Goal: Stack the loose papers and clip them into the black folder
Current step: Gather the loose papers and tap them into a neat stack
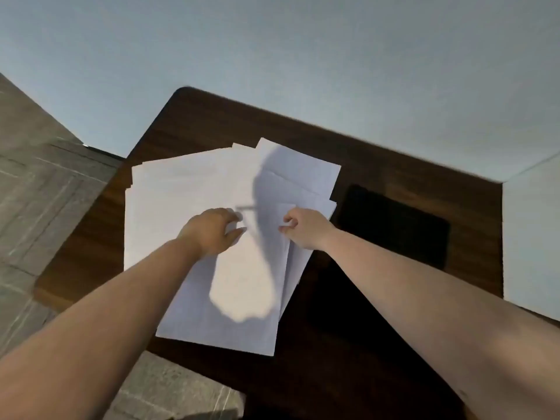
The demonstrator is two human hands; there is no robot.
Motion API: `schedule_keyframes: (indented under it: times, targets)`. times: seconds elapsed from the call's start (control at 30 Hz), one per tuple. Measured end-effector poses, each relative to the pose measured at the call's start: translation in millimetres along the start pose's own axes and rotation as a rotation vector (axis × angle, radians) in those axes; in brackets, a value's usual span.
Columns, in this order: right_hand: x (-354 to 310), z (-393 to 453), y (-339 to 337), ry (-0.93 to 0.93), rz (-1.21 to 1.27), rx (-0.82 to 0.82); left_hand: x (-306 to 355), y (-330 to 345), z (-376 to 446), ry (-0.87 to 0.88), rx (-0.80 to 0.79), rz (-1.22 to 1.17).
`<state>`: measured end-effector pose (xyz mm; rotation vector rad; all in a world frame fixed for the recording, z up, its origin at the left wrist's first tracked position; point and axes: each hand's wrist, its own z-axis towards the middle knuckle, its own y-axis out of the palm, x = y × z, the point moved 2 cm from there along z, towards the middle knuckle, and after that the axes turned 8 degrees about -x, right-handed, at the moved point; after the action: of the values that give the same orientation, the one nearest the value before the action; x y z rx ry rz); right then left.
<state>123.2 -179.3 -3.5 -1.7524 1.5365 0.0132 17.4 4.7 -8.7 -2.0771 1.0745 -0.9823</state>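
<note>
Pinching the near-left edge of a small fan of white sheets, the right hand [303, 227] has thumb and fingers drawn close together on paper; the grip is narrow and appears to hold several leaves at once, though the exact count cannot be told. The left hand [212, 230] rests just to its left, fingers curled down on the top sheet of the large pile, the fingertips [239, 230] bent close; whether it nips a sheet or merely presses on it cannot be told.

The loose papers [181, 207] lie spread across the left and middle of the wooden table [212, 122], in at least two groups: a broad pile to the left with edges stepped out of line, and a skewed set to the right whose long axis runs from near to far, tilted off the pile's axis. The two groups overlap beneath the hands.

The black folder [394, 225] lies flat on the table to the right of the papers, near their right edge but apart from both hands. The right hand is the nearer to it. Whether it lies open or closed cannot be told.

Assessment: stacking is under way and incomplete. The coming move likely requires turning the right-hand set into line with the left pile before any transfer rightward to the folder
</note>
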Motion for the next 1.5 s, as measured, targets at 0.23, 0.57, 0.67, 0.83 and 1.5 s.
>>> schedule_keyframes:
  times: [0.23, 0.57, 0.67, 0.83, 1.5]
  targets:
    - [2, 16, 9, 0.154, -0.114, 0.207, -69, 3, -19, -0.382, 0.084, 0.069]
    - [7, 29, 13, 0.451, 0.141, 0.315, -112, 4, -27, -0.815, 0.191, -0.349]
    - [12, 30, 13, 0.506, 0.313, 0.410, -117, 1, -26, -0.785, 0.314, -0.717]
    - [7, 34, 20, 0.394, 0.294, 0.443, -102, -1, -27, -0.579, 0.363, -0.911]
    - [7, 29, 16, 0.097, 0.679, 0.342, -41, 28, 4, -0.205, 0.163, -1.364]
